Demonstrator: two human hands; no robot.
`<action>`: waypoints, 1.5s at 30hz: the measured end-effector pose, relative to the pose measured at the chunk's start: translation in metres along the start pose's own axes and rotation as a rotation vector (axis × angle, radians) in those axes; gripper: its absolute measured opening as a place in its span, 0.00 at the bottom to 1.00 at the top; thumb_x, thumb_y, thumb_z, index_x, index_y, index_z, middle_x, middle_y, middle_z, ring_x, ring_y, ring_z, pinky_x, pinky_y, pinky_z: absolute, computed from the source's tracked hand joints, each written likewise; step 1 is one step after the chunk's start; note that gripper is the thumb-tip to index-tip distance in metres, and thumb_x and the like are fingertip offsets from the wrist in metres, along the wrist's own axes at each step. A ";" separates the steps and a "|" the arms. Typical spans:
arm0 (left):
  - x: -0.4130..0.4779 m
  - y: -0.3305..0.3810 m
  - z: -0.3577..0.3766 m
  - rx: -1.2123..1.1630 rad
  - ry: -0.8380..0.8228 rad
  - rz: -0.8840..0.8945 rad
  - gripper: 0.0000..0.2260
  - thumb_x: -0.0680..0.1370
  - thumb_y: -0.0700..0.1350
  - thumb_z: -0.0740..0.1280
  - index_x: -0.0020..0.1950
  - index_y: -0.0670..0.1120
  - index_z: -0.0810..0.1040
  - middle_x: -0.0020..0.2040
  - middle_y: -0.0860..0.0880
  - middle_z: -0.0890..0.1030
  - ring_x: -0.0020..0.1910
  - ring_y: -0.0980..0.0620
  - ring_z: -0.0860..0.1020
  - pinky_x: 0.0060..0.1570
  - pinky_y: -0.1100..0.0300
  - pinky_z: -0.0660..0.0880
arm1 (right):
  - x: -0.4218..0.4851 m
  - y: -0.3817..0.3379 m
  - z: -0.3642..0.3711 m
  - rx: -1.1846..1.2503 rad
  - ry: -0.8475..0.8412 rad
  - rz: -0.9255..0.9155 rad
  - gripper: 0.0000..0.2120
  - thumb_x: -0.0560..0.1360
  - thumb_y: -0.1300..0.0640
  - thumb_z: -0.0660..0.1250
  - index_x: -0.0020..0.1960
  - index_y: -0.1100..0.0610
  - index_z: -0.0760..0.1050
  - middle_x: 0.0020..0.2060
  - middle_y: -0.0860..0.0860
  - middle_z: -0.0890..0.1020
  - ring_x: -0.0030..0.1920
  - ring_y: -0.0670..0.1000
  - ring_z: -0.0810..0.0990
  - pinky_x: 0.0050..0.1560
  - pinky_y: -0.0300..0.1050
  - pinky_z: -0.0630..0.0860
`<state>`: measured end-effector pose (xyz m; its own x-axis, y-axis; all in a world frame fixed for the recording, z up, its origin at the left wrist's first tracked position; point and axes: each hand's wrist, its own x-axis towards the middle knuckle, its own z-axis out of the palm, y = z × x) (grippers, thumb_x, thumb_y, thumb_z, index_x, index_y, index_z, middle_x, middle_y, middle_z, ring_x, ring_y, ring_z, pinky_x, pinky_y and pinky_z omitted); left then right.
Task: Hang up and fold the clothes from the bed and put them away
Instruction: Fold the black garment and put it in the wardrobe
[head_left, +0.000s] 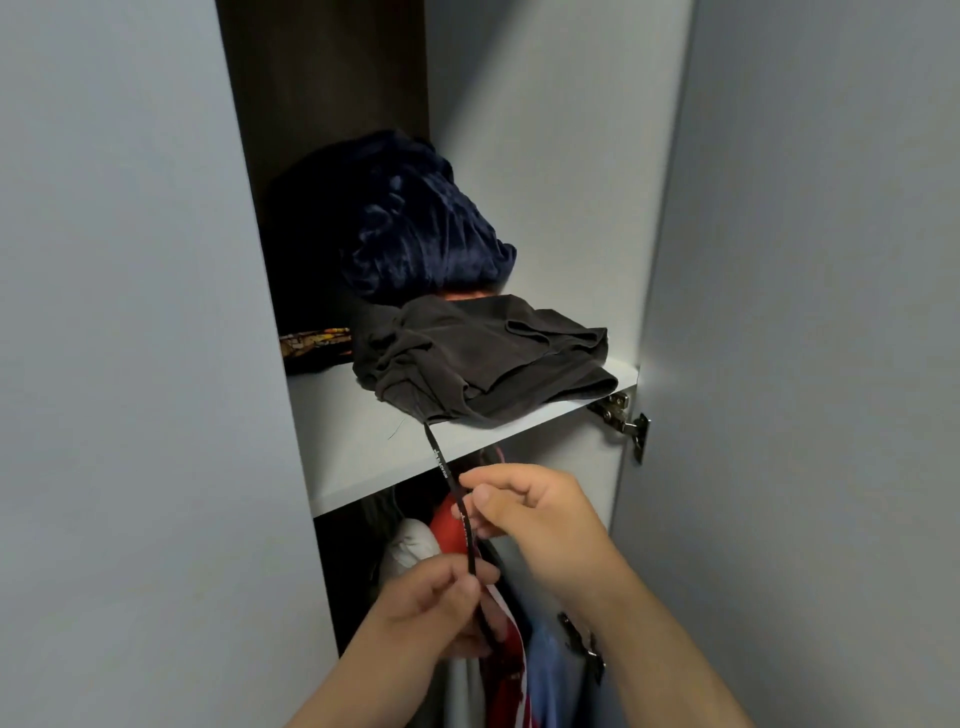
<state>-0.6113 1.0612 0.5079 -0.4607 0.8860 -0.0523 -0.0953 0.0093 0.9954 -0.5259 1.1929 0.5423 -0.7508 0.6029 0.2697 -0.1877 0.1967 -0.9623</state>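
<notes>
Navy plush blanket bunched in upper compartment; metal hinge on open grey door.

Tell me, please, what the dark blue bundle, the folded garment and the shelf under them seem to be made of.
Dark blue bundle: plush, velvety fabric, perhaps fleece; its folds catch a soft sheen. Folded garment: matte dark knit, probably cotton; soft creases, no shine. Shelf: smooth pale board, likely laminate; flat face, square front edge.
</notes>
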 end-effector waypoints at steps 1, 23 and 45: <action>-0.006 0.006 0.002 0.009 -0.019 0.065 0.06 0.77 0.44 0.69 0.48 0.42 0.82 0.39 0.37 0.83 0.38 0.42 0.83 0.39 0.52 0.82 | -0.003 -0.005 -0.004 0.015 -0.012 -0.007 0.11 0.79 0.66 0.65 0.50 0.52 0.82 0.40 0.51 0.87 0.41 0.46 0.84 0.44 0.39 0.79; 0.044 0.143 0.039 -0.708 0.278 0.376 0.06 0.75 0.40 0.71 0.39 0.44 0.85 0.39 0.47 0.85 0.40 0.53 0.85 0.36 0.63 0.81 | 0.013 -0.084 -0.031 0.195 0.097 -0.199 0.14 0.73 0.72 0.71 0.50 0.55 0.83 0.42 0.51 0.85 0.41 0.53 0.84 0.39 0.43 0.81; 0.106 0.133 0.002 1.149 0.577 0.106 0.28 0.83 0.59 0.48 0.81 0.51 0.49 0.82 0.52 0.50 0.80 0.48 0.51 0.75 0.51 0.56 | 0.218 -0.061 -0.035 -0.964 0.079 -0.203 0.16 0.78 0.62 0.61 0.56 0.48 0.83 0.57 0.46 0.83 0.59 0.48 0.79 0.67 0.44 0.70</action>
<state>-0.6706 1.1573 0.6348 -0.7592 0.5823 0.2908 0.6423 0.5979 0.4796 -0.6560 1.3392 0.6610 -0.7107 0.5311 0.4613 0.3143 0.8264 -0.4672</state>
